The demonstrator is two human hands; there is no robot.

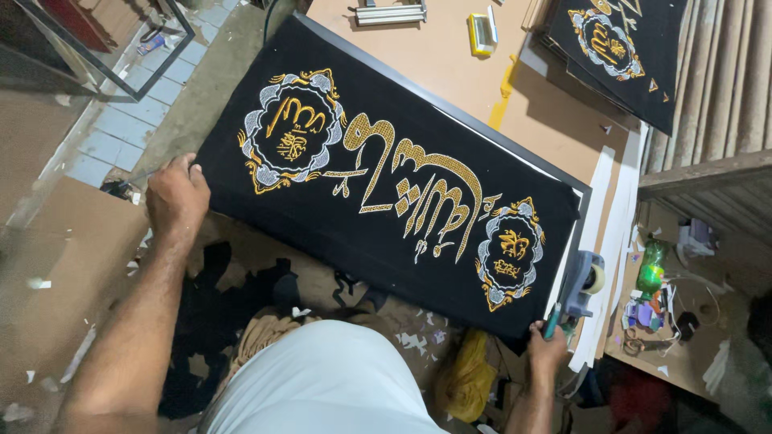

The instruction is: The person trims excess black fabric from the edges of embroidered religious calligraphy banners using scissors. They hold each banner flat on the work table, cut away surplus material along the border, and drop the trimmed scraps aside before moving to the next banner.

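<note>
The long black embroidered panel [386, 185] lies slantwise on the desk [450, 56] between both hands. The left hand [177, 197] grips its near-left end. The right hand [548, 347] pinches its far-right corner, also holding a teal tool [553, 319].

Head-camera view of both arms, spread wide apart. The left hand [175, 195] sits at about 9 o'clock in the frame, seen from the back, knuckles up and fingers curled over, thumb toward 1 o'clock. Its bare forearm runs straight from the wrist toward 7 o'clock, widening to the elbow at the lower left corner. The right hand [548, 345] sits at about 5 o'clock, much lower, closed into a loose fist with fingers wrapped inward and the thumb side facing 12 o'clock. Its forearm descends steeply toward 6 o'clock and leaves the frame at the bottom edge. Both wrists appear straight, neither bent sideways.
</note>
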